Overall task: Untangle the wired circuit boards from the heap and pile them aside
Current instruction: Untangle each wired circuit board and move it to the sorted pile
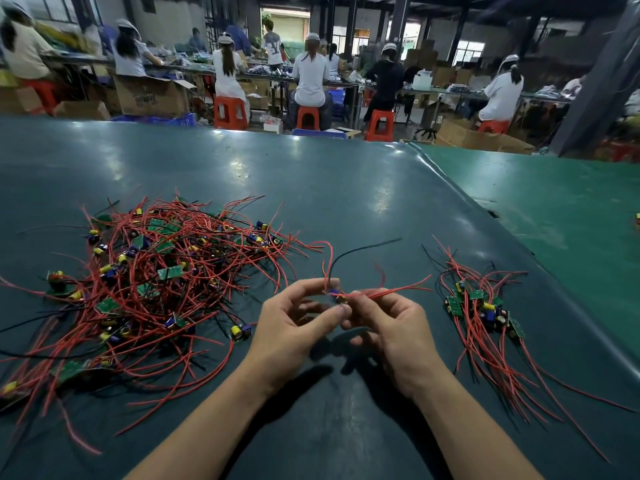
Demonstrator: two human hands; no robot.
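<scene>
Red-wired circuit board (338, 295) pinched between both hands (349, 323).

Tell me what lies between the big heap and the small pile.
In the head view, both hands: the left hand and right hand pinch one wired board above the bare table, between heap and pile.

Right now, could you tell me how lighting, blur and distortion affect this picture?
Head view: overhead lights leave pale glare patches on the table; the hands cast dark shadows toward the camera; wide-angle distortion bows the table's far edge; the seated workers behind look soft, those at the left edge smeared, while the heap is sharp.
</scene>
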